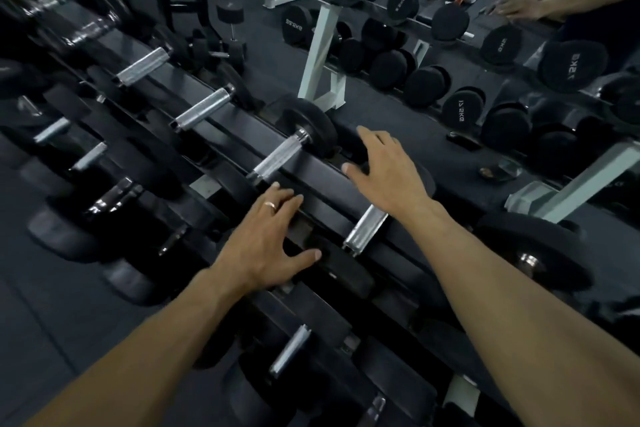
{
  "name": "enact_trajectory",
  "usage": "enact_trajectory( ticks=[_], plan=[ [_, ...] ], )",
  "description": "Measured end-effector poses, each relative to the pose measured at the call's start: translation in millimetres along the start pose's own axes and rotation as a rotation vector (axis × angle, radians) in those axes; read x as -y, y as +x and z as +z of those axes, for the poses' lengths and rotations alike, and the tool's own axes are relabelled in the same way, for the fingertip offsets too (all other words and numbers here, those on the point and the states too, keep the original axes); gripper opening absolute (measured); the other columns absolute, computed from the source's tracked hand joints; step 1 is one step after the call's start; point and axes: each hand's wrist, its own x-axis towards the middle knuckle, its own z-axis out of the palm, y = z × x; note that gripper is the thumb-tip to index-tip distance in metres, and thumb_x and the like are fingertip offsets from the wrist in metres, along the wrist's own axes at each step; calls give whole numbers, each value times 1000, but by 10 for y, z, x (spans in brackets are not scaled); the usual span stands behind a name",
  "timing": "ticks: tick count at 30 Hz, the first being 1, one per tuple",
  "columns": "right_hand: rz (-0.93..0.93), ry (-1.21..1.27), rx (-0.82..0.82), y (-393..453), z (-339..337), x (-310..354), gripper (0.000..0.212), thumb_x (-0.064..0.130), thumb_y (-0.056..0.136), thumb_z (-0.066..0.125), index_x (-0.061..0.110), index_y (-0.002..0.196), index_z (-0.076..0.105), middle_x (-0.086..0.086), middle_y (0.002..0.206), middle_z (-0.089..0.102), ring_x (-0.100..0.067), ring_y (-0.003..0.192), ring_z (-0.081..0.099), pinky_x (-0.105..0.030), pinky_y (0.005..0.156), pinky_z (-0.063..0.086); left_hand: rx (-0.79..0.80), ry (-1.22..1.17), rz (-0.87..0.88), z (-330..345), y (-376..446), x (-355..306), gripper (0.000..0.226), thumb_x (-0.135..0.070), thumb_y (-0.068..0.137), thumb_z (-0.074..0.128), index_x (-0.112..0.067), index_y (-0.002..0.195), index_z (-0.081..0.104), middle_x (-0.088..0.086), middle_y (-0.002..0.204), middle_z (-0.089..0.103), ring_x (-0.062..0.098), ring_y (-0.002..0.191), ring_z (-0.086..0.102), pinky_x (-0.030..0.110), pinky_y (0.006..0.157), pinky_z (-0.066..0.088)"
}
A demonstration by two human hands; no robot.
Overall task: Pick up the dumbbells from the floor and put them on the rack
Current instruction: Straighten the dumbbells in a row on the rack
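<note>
Low in the middle of the frame, the left hand [266, 246] lies flat on the rack [311, 163]. Its fingers [289, 199] are spread out straight and hold nothing. A ring [270, 205] sits on one of them. Just past it, the right hand [384, 173] hangs over the far edge of the rack with its fingers loose and apart, and it holds nothing too.

Between the two arms a dumbbell [346, 253] sits on the rack, and its silver handle [365, 227] shows. The next dumbbell [304, 128] is just up and to the left.

I think fingers could get pinched here. The heavy black ends sit close together, and if one rolls, it can trap a finger against the rack bar.

Farther back, in the upper right of the frame, more dumbbells [460, 111] fill another rack. White writing on them looks backwards, like "8KG", so that may be a mirror. I cannot read the rest.
</note>
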Motion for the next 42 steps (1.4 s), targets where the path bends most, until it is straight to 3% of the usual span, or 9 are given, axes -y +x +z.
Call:
enact_trajectory(
  ticks=[3, 6, 10, 14, 17, 22, 31, 39, 42],
  plan=[
    [22, 76, 37, 177, 170, 247, 66, 35, 92, 61, 14, 147, 32, -9, 145, 41, -28, 133, 40, -39, 106, 38, -7, 150, 48, -277, 216, 362, 103, -71, 66, 59, -10, 147, 37, 12, 149, 37, 30, 147, 18, 49, 120, 16],
    [105, 113, 80, 405, 286, 385, 70, 35, 92, 61, 14, 150, 27, -11, 147, 38, -31, 130, 44, -42, 106, 41, 51, 182, -27, -412, 402, 678, 110, -59, 66, 76, -20, 153, 20, 9, 156, 22, 31, 149, 0, 50, 121, 10],
    [233, 152, 127, 699, 369, 466, 77, 28, 94, 61, 11, 153, 15, -14, 153, 32, -31, 139, 34, -40, 111, 31, 154, 145, -154, -418, 587, 952, 126, -53, 62, 84, -22, 155, 5, 14, 161, 5, 39, 148, -9, 52, 119, 9],
    [308, 179, 124, 931, 471, 458, 49, 27, 92, 63, 11, 134, 43, -13, 129, 56, -32, 120, 52, -45, 103, 44, 211, 36, -181, -344, 699, 1128, 133, -60, 51, 86, -19, 154, 11, 16, 156, 16, 41, 144, 11, 49, 118, 22],
    [338, 154, 91, 988, 500, 498, 41, 26, 93, 61, 11, 129, 46, -12, 116, 61, -31, 106, 58, -45, 94, 48, 181, 25, -159, -335, 684, 1151, 129, -61, 51, 85, -17, 151, 17, 12, 145, 27, 35, 131, 31, 42, 109, 35],
    [346, 51, 84, 1035, 510, 509, 34, 25, 94, 61, 11, 123, 49, -7, 94, 55, -26, 84, 53, -37, 76, 45, 145, -12, -164, -303, 674, 1110, 125, -57, 54, 85, -18, 151, 16, 10, 144, 26, 32, 130, 28, 40, 106, 34],
    [348, 38, 63, 1127, 589, 553, 33, 25, 94, 61, 13, 122, 50, -11, 107, 64, -31, 97, 59, -37, 81, 45, 152, -94, -219, -288, 675, 1083, 124, -52, 59, 84, -15, 152, 10, 11, 149, 19, 33, 136, 19, 42, 113, 31],
    [360, -71, 144, 1195, 485, 600, 34, 28, 92, 62, 12, 119, 50, -10, 100, 61, -26, 82, 52, -36, 73, 45, 97, -54, -185, -284, 666, 1107, 122, -57, 58, 81, -19, 152, 14, 9, 150, 23, 34, 139, 18, 45, 116, 26],
    [244, -173, 120, 1275, 448, 667, 51, 34, 87, 65, 12, 129, 47, -15, 118, 61, -33, 101, 57, -41, 84, 50, 102, -37, -164, -297, 670, 1120, 116, -67, 63, 71, -23, 153, 12, 8, 154, 20, 32, 146, 7, 49, 120, 15]
  ],
)
